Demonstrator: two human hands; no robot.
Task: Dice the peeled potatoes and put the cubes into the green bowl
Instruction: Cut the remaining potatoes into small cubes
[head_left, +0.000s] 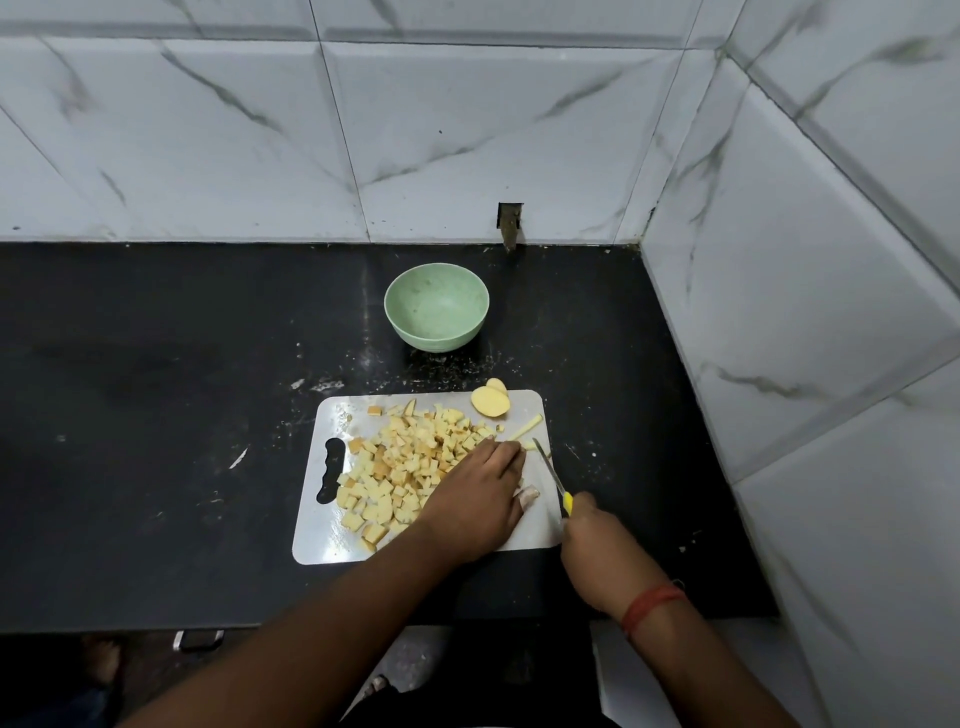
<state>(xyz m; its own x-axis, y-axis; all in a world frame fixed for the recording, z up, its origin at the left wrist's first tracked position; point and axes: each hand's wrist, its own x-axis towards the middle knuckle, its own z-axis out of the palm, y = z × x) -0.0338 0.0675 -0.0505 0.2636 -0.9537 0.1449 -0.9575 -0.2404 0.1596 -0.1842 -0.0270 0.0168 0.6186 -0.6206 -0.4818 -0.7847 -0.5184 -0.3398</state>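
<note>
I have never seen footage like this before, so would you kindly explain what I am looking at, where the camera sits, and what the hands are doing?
There is no machine here: a person works with bare hands, and the single picture comes from a camera worn on their head, looking forward and down. On the black counter lies a pale cutting board covered with potato cubes. At its far edge sit uncut potato pieces and a few strips. Beyond the board stands the green bowl, with no cubes in it yet. The left hand rests on the board beside the cubes. The right hand grips a yellow-handled knife, blade pointing away over the board.
</note>
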